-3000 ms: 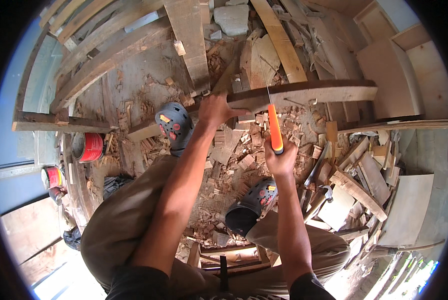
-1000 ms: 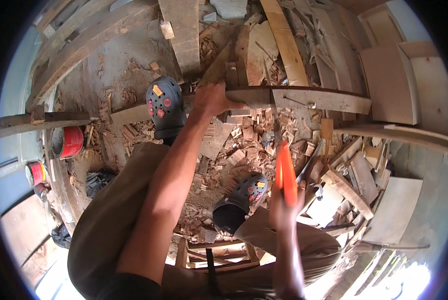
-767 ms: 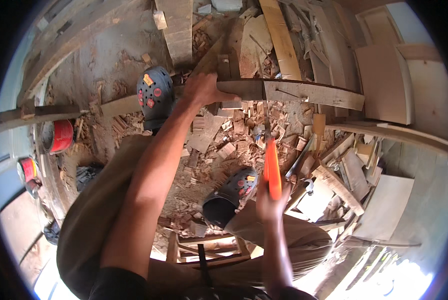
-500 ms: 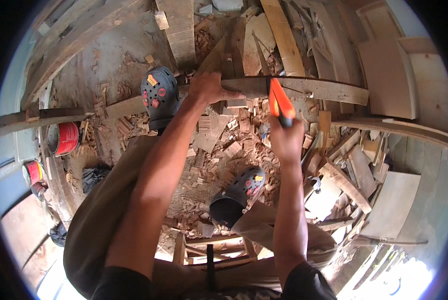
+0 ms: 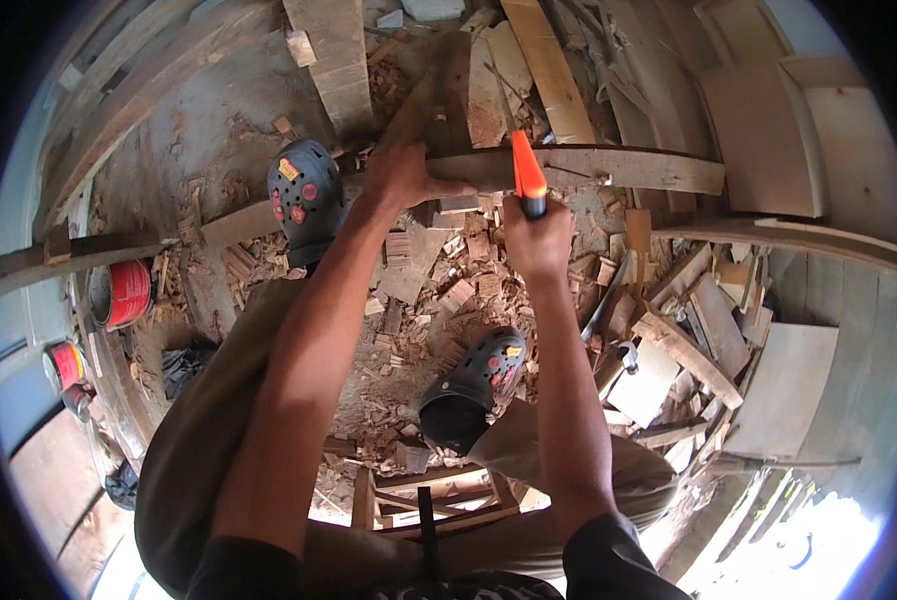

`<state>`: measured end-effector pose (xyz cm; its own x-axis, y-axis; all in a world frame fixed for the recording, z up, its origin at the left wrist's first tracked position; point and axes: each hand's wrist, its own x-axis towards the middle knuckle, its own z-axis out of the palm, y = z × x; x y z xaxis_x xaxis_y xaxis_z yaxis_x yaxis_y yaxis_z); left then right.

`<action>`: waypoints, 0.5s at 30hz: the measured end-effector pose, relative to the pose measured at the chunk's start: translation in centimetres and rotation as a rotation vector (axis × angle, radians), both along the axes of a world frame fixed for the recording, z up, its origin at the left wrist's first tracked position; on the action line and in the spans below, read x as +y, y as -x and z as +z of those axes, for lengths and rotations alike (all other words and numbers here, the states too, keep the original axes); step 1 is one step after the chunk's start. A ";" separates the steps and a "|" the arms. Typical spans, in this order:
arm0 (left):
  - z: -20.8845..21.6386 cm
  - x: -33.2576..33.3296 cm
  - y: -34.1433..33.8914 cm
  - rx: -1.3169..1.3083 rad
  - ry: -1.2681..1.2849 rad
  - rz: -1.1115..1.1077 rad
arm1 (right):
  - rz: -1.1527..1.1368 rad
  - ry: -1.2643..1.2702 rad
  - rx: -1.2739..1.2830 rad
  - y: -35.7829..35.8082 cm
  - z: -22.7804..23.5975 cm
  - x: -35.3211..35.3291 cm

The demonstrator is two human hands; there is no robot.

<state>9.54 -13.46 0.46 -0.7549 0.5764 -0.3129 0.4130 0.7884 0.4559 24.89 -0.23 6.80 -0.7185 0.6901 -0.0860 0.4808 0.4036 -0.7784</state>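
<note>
My left hand [image 5: 398, 180] presses down on a long curved wooden plank [image 5: 608, 168] that runs across the view. My right hand [image 5: 536, 236] grips the orange handle of a hand tool [image 5: 525, 172], likely a saw, whose thin blade reaches up over the plank's edge. My left foot in a dark perforated clog [image 5: 305, 200] rests on the plank's left part. The other clog [image 5: 473, 385] stands lower on the wood scraps.
Wood chips and offcuts [image 5: 438, 300] cover the ground. Boards and panels [image 5: 768, 140] lie at the right and top. Two red tins [image 5: 120, 293] sit at the left beside a beam [image 5: 58, 262]. A wooden stool frame [image 5: 428, 490] is under me.
My right hand dropped low with the orange-handled tool, then rose again to the plank's edge. My left hand stayed on the plank; the view shifted slightly.
</note>
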 end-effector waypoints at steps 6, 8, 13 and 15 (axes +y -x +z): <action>-0.2 -0.9 -1.2 0.213 -0.107 0.036 | 0.040 0.092 0.070 -2.4 -2.9 0.4; -0.3 -0.6 -2.4 0.185 -0.035 0.083 | 0.029 0.009 0.081 -3.6 -4.3 0.9; -3.3 -1.1 -5.6 0.578 -0.243 0.143 | 0.047 0.085 0.165 -4.2 -3.3 0.1; -1.5 -1.0 -5.2 0.564 -0.203 0.139 | 0.065 0.091 0.143 -4.0 -3.0 0.0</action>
<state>14.73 -14.48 -1.00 -0.8446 0.4666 0.2624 0.5336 0.7729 0.3434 28.89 -0.26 3.79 -0.7710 0.6356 -0.0397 0.3379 0.3555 -0.8715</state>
